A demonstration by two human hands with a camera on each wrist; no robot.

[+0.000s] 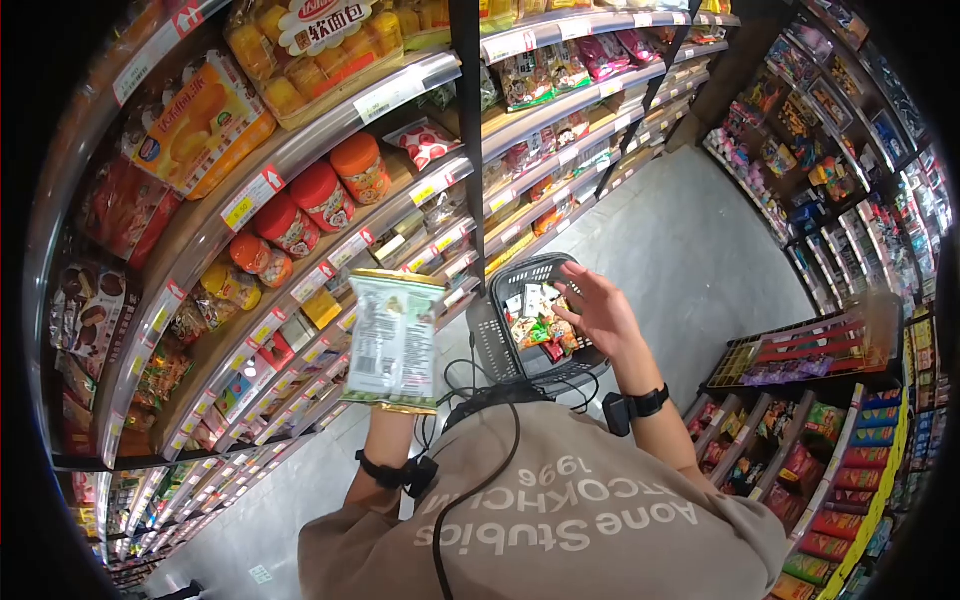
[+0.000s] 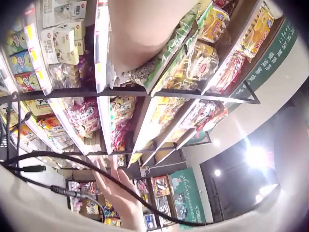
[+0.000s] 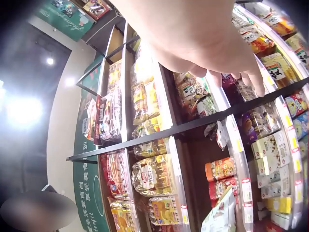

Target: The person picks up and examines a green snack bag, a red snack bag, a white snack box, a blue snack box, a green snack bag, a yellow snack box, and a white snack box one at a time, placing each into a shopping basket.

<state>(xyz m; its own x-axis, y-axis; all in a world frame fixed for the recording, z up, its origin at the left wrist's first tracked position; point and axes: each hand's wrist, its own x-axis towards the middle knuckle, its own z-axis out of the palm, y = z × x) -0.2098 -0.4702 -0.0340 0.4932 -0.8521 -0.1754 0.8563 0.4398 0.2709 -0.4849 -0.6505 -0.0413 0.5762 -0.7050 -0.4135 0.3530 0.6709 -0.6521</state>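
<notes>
Left grip (image 2: 140, 34) holds a pale-green packet (image 1: 392, 340); dark basket (image 1: 489, 342) contains colourful packs (image 1: 540, 325).

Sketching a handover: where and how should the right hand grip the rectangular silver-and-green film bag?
Probably pinch the bag at its far gold seal, thumb and fingers on opposite faces, coming from the person's right. That strip looks thin and uncovered, while the left hand is behind the bag, its wrist showing at the near end.
</notes>
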